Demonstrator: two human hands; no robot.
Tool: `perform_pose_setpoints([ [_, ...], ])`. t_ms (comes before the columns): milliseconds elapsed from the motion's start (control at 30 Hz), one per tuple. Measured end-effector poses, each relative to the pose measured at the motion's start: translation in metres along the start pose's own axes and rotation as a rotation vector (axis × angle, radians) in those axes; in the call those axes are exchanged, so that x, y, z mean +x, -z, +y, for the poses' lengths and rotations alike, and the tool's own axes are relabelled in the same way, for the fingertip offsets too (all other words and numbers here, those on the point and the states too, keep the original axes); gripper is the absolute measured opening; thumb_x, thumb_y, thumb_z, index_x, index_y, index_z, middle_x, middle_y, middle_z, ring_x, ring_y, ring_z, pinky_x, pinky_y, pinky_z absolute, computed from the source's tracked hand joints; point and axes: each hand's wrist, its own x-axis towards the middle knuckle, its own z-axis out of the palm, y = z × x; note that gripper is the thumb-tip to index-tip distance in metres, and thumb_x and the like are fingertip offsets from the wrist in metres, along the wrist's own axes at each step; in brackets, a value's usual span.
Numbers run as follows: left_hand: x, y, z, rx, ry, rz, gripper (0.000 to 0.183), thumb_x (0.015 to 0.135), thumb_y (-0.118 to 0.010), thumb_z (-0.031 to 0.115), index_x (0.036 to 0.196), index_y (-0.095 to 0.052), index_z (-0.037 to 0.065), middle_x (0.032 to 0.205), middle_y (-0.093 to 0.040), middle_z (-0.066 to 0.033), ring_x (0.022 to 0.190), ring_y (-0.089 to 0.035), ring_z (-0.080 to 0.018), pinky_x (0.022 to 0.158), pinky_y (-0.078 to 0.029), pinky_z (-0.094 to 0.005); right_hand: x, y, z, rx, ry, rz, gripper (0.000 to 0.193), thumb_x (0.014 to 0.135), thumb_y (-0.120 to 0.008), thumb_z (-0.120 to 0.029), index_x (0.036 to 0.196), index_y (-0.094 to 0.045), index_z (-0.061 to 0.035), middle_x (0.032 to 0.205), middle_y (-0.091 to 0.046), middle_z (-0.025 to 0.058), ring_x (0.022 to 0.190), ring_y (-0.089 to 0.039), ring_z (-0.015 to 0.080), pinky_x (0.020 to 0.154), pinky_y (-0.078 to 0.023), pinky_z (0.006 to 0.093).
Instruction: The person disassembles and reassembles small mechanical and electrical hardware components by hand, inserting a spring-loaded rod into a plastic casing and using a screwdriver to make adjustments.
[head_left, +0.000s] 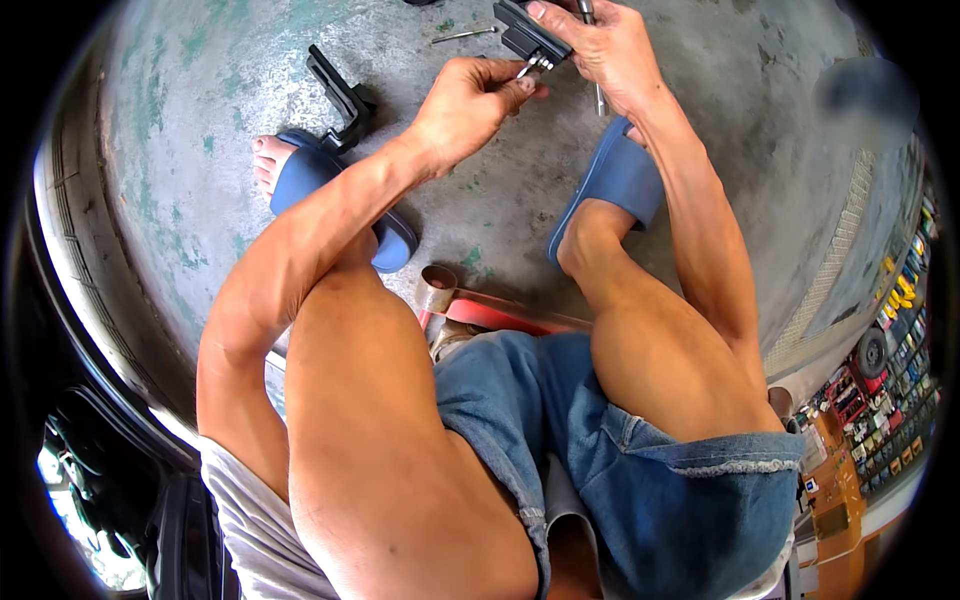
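My left hand [470,108] is closed, thumb and fingertips pinching a small silver bolt [530,68] at the lower side of a black block-shaped part [533,38]. Whether the bolt sits inside the part, I cannot tell. My right hand [612,55] grips that part from its right side, thumb on top. A slim metal rod [601,98], perhaps a tool shaft, also runs through the right hand's grasp and sticks out below it. On the floor to the left lies a black angled bracket [345,95], by my slippered foot. Another thin metal rod [463,35] lies near the top.
I sit low over a worn grey concrete floor [200,120], blue slippers [615,185] on both feet. Beneath me shows a red-edged low seat [495,312]. A vehicle's open doorway [180,530] is at lower left. Shelves of small goods [890,400] stand at far right.
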Motion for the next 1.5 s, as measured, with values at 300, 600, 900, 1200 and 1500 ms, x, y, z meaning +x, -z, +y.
perform_pose_setpoints([
  [300,0.041,-0.011,-0.017,-0.486,0.16,-0.116,0.033,0.106,-0.054,0.023,0.124,-0.064,-0.002,0.116,-0.073,-0.0089,0.086,-0.053,-0.0091,0.079,-0.043,-0.0261,0.033,0.03,0.008,-0.028,0.03,-0.172,0.022,0.092,-0.077,-0.016,0.104,-0.073,0.0026,0.087,-0.072,0.0044,0.072,-0.064,0.0108,0.063,-0.053,0.0271],
  [600,0.081,-0.032,-0.03,-0.533,0.04,-0.076,0.031,0.106,-0.054,0.018,0.125,-0.061,-0.005,0.122,-0.069,-0.0122,0.095,-0.061,-0.0132,0.09,-0.052,-0.0284,0.081,0.052,-0.011,-0.376,0.089,-0.35,0.029,0.089,-0.079,-0.014,0.113,-0.07,0.0002,0.097,-0.071,0.0055,0.087,-0.063,0.0125,0.078,-0.053,0.0298],
  [900,0.064,-0.039,-0.051,-0.56,0.113,-0.047,0.028,0.104,-0.058,0.017,0.119,-0.063,-0.006,0.12,-0.069,-0.0121,0.104,-0.064,-0.0163,0.097,-0.053,-0.0306,0.077,0.047,0.005,-0.39,0.092,-0.551,0.043,0.09,-0.076,-0.01,0.129,-0.062,0.0012,0.108,-0.068,0.005,0.1,-0.06,0.0145,0.09,-0.05,0.032],
  [1200,0.056,-0.03,-0.06,-0.466,0.187,-0.112,0.031,0.105,-0.057,0.019,0.126,-0.065,-0.003,0.119,-0.071,-0.0089,0.111,-0.064,-0.0149,0.102,-0.05,-0.0297,0.076,0.042,0.013,-0.668,0.154,-0.641,0.032,0.088,-0.074,-0.01,0.118,-0.067,0.0014,0.096,-0.07,0.004,0.089,-0.062,0.0144,0.083,-0.051,0.0325],
  [1500,0.055,0.001,-0.052,-0.248,0.167,-0.256,0.039,0.102,-0.061,0.027,0.13,-0.064,0.0,0.124,-0.07,-0.0063,0.115,-0.063,-0.0147,0.105,-0.047,-0.0306,0.07,0.032,0.003,-0.682,0.158,-0.625,0.021,0.087,-0.074,-0.009,0.104,-0.07,0.0012,0.084,-0.068,0.0031,0.079,-0.058,0.0131,0.076,-0.05,0.0319],
])
